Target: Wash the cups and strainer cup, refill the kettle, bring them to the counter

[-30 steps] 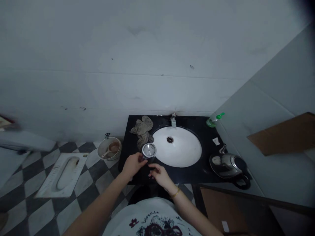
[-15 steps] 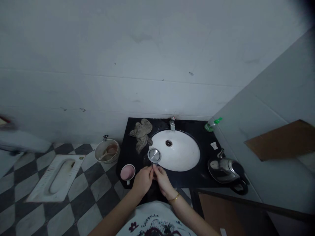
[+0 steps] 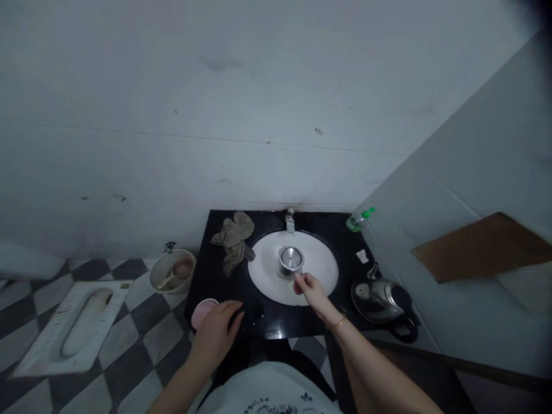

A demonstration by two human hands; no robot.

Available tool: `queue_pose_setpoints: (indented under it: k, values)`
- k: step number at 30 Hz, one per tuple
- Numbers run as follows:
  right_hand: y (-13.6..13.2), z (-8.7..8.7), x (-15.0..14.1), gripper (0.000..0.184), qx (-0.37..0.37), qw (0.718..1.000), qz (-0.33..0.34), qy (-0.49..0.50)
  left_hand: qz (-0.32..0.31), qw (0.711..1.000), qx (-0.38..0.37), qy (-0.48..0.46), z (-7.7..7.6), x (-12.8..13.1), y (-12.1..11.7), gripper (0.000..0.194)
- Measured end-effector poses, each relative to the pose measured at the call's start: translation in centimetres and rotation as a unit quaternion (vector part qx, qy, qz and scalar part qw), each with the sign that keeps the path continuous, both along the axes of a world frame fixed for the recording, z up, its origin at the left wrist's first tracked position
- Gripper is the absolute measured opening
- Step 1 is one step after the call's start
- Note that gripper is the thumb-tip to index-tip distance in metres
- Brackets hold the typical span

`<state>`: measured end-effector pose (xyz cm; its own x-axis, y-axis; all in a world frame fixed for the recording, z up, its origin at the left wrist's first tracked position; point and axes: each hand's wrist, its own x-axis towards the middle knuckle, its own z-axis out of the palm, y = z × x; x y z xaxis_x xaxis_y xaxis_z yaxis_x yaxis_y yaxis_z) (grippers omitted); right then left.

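My right hand (image 3: 311, 292) is closed on the handle of a small round metal cup (image 3: 291, 260) with a shiny steel top face. The cup is over the white sink basin (image 3: 319, 282); whether its underside touches the basin cannot be made out. My left hand (image 3: 221, 323) has its fingers stretched out, just above and beside a mug with a pink inside (image 3: 202, 313) at the counter's left front corner. It partly hides the mug, and contact between them is unclear.
A chrome faucet (image 3: 290, 219) stands behind the basin. On the black counter (image 3: 269, 325) lie a crumpled grey cloth (image 3: 235, 238), a soap bottle (image 3: 357, 221), a white scrap (image 3: 362, 256) and a steel kettle (image 3: 383, 305). A bucket (image 3: 172, 273) stands left on the floor.
My left hand has left the metal cup and moved left to the pink mug. My right hand has carried the metal cup forward and right, over the basin.
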<state>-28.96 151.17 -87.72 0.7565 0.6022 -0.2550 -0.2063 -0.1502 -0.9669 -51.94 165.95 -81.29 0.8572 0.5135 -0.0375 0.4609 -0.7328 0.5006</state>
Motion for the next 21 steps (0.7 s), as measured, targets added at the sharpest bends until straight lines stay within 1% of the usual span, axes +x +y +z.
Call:
queue_pose_setpoints:
  k: [2,5,7,9,12,14,16,21]
  values:
    - [-0.3,0.1,0.5,0.056,-0.009,1.000,0.002,-0.019,-0.028,0.998,0.035,-0.036,0.3,2.2,-0.5,0.023]
    - [-0.5,0.0,0.6,0.055,-0.019,0.999,0.021,-0.040,-0.070,0.990,0.107,-0.067,1.8,6.9,-0.8,0.022]
    - [-0.7,-0.1,0.6,0.054,-0.019,0.998,0.035,-0.055,-0.099,0.983,0.144,-0.056,3.0,10.3,-0.3,0.024]
    - [-0.9,-0.2,0.6,0.052,-0.019,0.996,0.045,-0.075,-0.109,0.980,0.159,-0.043,3.9,13.3,0.5,0.026]
    - [-1.2,-0.4,0.6,0.048,-0.020,0.993,0.056,-0.106,-0.100,0.981,0.167,-0.015,4.2,16.8,1.5,0.028]
    - [-1.4,-0.4,0.6,0.047,-0.021,0.990,0.057,-0.124,-0.101,0.980,0.169,0.011,4.0,18.4,1.6,0.025]
    - [-1.4,-0.3,0.6,0.046,-0.024,0.988,0.052,-0.140,-0.107,0.979,0.168,0.032,3.9,19.3,1.4,0.021]
    - [-1.4,-0.2,0.7,0.045,-0.027,0.986,0.039,-0.158,-0.118,0.979,0.147,0.079,4.4,20.1,1.2,0.018]
